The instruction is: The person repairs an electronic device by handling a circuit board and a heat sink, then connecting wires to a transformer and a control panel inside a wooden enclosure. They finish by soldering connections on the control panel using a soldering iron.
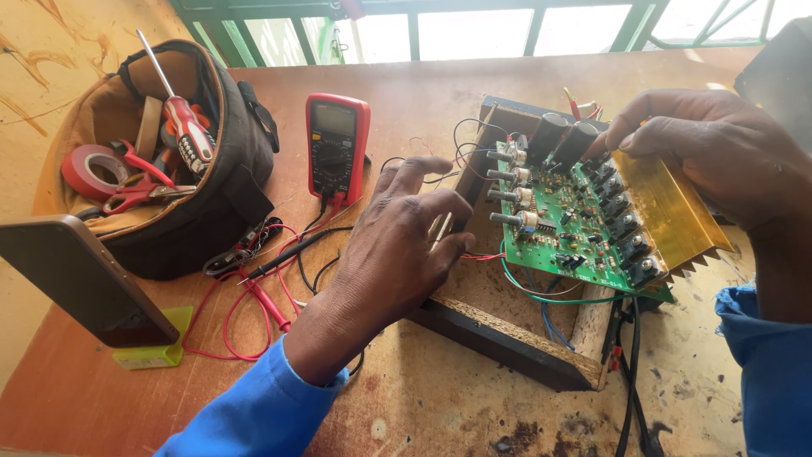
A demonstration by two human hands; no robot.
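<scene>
Tabletop [440, 406] carries a wooden chassis box [507, 334] near its right edge, with the green circuit board [575, 228] tilted inside. The right hand [719, 152] rests curled on the board's gold heat sink [672, 211]. The left hand [397, 245], fingers spread and holding nothing, touches the box's left wall, just beside the board.

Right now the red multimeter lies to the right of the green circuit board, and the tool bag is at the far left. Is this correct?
Not quite. In the head view the red multimeter lies to the left of the green circuit board, between it and the tool bag at the far left.
</scene>
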